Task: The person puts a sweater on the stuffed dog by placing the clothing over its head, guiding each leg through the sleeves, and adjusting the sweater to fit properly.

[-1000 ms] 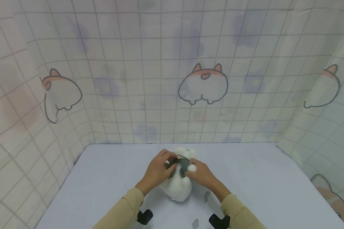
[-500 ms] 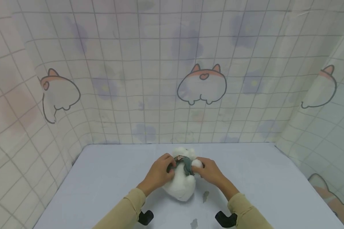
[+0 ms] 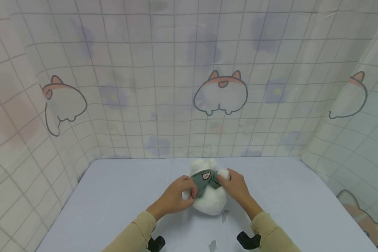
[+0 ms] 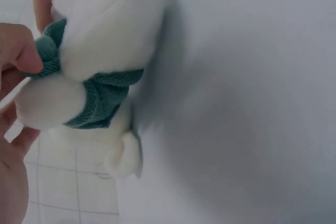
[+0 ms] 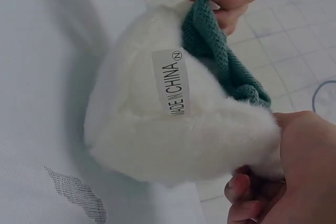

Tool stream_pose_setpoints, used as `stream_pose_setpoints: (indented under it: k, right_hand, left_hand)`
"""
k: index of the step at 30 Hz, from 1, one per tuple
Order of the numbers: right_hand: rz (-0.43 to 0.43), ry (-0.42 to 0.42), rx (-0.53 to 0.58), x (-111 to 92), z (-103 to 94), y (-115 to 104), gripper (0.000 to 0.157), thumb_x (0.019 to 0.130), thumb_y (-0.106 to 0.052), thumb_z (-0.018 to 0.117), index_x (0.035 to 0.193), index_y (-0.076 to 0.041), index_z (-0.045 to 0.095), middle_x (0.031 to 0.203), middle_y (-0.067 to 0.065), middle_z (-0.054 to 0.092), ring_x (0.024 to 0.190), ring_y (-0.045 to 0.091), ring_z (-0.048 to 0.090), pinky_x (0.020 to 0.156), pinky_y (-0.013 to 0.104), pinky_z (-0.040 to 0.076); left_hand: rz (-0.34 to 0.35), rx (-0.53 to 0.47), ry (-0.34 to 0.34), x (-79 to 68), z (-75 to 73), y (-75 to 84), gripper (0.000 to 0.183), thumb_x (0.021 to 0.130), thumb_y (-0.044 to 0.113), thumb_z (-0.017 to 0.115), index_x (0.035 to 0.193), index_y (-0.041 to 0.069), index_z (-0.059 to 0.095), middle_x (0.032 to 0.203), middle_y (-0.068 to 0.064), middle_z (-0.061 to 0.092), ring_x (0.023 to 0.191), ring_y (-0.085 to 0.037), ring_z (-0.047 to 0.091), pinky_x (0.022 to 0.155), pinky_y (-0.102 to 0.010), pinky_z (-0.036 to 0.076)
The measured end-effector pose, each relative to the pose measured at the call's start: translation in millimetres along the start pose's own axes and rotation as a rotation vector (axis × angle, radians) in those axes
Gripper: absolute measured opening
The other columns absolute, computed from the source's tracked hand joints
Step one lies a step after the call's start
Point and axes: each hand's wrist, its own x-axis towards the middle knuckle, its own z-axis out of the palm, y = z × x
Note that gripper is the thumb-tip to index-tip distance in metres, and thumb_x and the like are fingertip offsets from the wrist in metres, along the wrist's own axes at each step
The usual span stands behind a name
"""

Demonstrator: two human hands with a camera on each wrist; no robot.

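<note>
A white fluffy plush toy (image 3: 211, 202) is on the table between both hands, wearing a green knitted top (image 3: 199, 182) with a small badge. At its left side my left hand (image 3: 175, 195) pinches the edge of the knit beside one stubby arm of the toy (image 4: 50, 100). My right hand (image 3: 238, 188) grips the opposite arm (image 5: 252, 135), close to where the green fabric ends. A printed cloth label (image 5: 170, 82) shows on the toy's body in the right wrist view. The toy's face is out of sight.
White table (image 3: 119, 185) beneath, with grey patches (image 3: 212, 245) near the front. A gridded curtain (image 3: 163, 87) with cartoon animal prints encloses the back and sides. Black pieces (image 3: 155, 244) sit by both cuffs.
The toy has turned and shifted right, so the green top and its badge show more broadly. The right hand moved right to the toy's arm; the left slid slightly down.
</note>
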Motion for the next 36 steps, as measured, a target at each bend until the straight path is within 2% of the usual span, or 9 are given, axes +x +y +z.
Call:
stream_pose_setpoints:
  k: [4,9,15,20,23,28,30,33,36]
  right_hand:
    - [0.017,-0.031,0.031,-1.4,1.8,-0.7,0.031,0.085,-0.039,0.059,0.097,-0.009,0.061,0.09,0.006,0.066,0.074,0.015,0.058,0.059,0.028,0.047]
    - [0.007,-0.066,0.073,-2.9,6.1,-2.0,0.032,0.083,-0.045,0.06,0.09,-0.013,0.058,0.08,0.002,0.063,0.066,0.012,0.054,0.055,0.025,0.044]
    - [-0.034,-0.059,0.076,-3.9,8.7,-8.5,0.038,0.081,-0.051,0.061,0.085,-0.013,0.056,0.073,0.001,0.058,0.061,0.011,0.049,0.052,0.025,0.041]
    - [-0.022,-0.082,0.08,-5.5,11.1,-16.0,0.042,0.08,-0.055,0.06,0.086,-0.014,0.057,0.075,0.0,0.06,0.062,0.011,0.052,0.052,0.025,0.042]
    - [-0.008,-0.081,0.08,-6.8,11.2,-20.0,0.042,0.081,-0.053,0.06,0.086,-0.012,0.057,0.075,0.002,0.06,0.063,0.012,0.052,0.052,0.026,0.042]
    - [0.009,-0.043,0.06,-6.7,10.8,-22.7,0.039,0.081,-0.049,0.062,0.084,-0.011,0.056,0.075,0.003,0.06,0.063,0.012,0.051,0.051,0.025,0.042]
    - [0.017,-0.029,0.048,-6.3,11.1,-23.6,0.039,0.08,-0.049,0.063,0.084,-0.011,0.056,0.076,0.003,0.06,0.063,0.013,0.051,0.052,0.025,0.042]
    - [0.022,-0.028,0.042,-6.3,11.8,-25.1,0.041,0.079,-0.051,0.063,0.083,-0.011,0.056,0.076,0.003,0.06,0.063,0.013,0.051,0.051,0.025,0.041]
    - [0.023,-0.033,0.05,-6.9,12.6,-26.1,0.041,0.079,-0.051,0.063,0.083,-0.011,0.055,0.076,0.003,0.06,0.063,0.013,0.051,0.051,0.025,0.041]
  left_hand:
    - [-0.012,0.041,-0.021,-1.9,-0.7,1.7,0.02,0.071,0.006,0.063,0.076,0.023,0.054,0.078,0.013,0.055,0.09,-0.004,0.048,0.08,-0.024,0.044]
    - [0.006,0.151,0.041,3.0,0.7,8.1,0.009,0.08,0.023,0.068,0.085,0.025,0.061,0.085,0.018,0.059,0.091,-0.001,0.051,0.078,-0.025,0.043]
    - [0.038,0.36,0.096,16.9,8.5,14.7,0.028,0.078,0.026,0.072,0.104,0.024,0.065,0.099,0.01,0.058,0.093,-0.006,0.053,0.076,-0.025,0.045]
    - [0.003,0.459,0.093,24.0,12.8,17.5,0.014,0.075,0.023,0.073,0.088,0.023,0.069,0.09,0.007,0.053,0.079,-0.008,0.047,0.066,-0.024,0.041]
    - [0.025,0.461,0.107,24.3,15.0,19.6,0.006,0.076,0.022,0.07,0.078,0.022,0.065,0.089,0.008,0.053,0.079,-0.007,0.047,0.064,-0.024,0.039]
    - [0.137,0.458,0.161,24.0,20.1,31.2,0.009,0.079,0.019,0.064,0.081,0.018,0.056,0.087,0.008,0.055,0.083,-0.006,0.052,0.07,-0.024,0.043]
    - [0.16,0.46,0.158,24.4,21.0,37.6,0.009,0.082,0.019,0.063,0.084,0.016,0.055,0.083,0.008,0.055,0.08,-0.006,0.053,0.071,-0.024,0.044]
    - [0.119,0.395,0.109,24.2,21.5,44.8,0.008,0.085,0.018,0.062,0.089,0.015,0.056,0.082,0.007,0.058,0.076,-0.004,0.054,0.07,-0.02,0.046]
    - [-0.001,0.254,0.018,22.5,22.8,46.2,0.01,0.085,0.017,0.063,0.093,0.014,0.058,0.086,0.006,0.062,0.079,-0.003,0.057,0.072,-0.016,0.047]
